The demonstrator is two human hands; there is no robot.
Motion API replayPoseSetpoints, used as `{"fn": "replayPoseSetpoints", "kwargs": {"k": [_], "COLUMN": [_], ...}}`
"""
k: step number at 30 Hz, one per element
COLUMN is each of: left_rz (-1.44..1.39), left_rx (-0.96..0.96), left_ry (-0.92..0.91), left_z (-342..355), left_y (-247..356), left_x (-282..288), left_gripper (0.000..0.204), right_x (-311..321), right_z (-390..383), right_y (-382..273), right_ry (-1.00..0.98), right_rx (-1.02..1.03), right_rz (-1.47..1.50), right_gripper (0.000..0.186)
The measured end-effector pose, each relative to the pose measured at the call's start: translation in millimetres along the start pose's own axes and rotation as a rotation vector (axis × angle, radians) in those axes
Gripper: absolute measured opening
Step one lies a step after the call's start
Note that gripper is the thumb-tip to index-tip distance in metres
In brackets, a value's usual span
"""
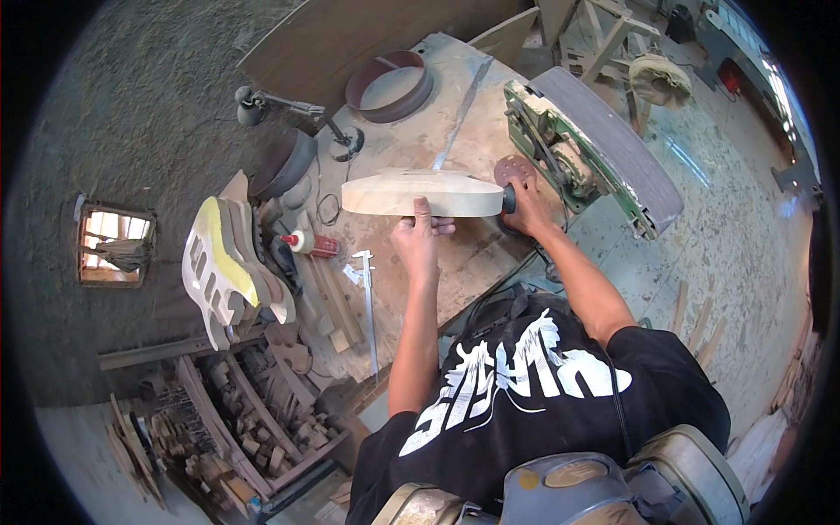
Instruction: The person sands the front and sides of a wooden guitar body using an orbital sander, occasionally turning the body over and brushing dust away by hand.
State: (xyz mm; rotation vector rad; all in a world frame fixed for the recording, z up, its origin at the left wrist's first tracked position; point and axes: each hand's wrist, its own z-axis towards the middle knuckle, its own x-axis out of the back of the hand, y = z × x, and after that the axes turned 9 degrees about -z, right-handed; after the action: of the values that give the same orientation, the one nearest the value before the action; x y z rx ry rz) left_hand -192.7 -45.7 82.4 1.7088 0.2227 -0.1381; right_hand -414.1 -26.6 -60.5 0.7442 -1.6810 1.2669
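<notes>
A thick pale wooden piece (376, 199) with curved ends is held up over the bench, its edge face toward me. It looks like a guitar body seen edge-on. My left hand (418, 241) is closed on its near side, thumb on the edge face and other fingers partly hidden beneath. At the piece's right end, my right hand (534, 210) is wrapped round a handheld disc sander (508, 200). The sander's reddish-brown abrasive disc (514, 169) has holes and is turned upward. Whether the sander touches the wood I cannot tell.
Dusty workbench (464, 262); on it, a metal ring (385, 112), desk lamp (346, 143), red-and-white bottle (311, 243) and caliper (367, 289). A green belt sander (577, 149) stands right. Curved templates (214, 262) hang left, above a rack of wood offcuts (262, 420).
</notes>
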Motion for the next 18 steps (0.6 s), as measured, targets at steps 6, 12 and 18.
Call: {"fn": "replayPoseSetpoints", "kwargs": {"k": [6,12,18], "left_rz": [-0.045,-0.055,-0.038], "left_rx": [-0.035,0.016,0.032], "left_ry": [-0.004,-0.027,-0.035], "left_z": [2.0,3.2,2.8], "left_y": [-4.9,-1.6,-8.2], "left_x": [0.3,2.6,9.3], "left_gripper": [0.058,0.059,0.064], "right_x": [-0.9,14.5,40.2], "right_z": [-2.5,-3.6,-22.0], "right_y": [2.1,-2.1,4.6], "right_ry": [0.032,-0.033,0.16], "right_rx": [0.036,0.027,0.058], "right_rz": [0.024,-0.043,-0.053], "right_gripper": [0.081,0.085,0.064]}}
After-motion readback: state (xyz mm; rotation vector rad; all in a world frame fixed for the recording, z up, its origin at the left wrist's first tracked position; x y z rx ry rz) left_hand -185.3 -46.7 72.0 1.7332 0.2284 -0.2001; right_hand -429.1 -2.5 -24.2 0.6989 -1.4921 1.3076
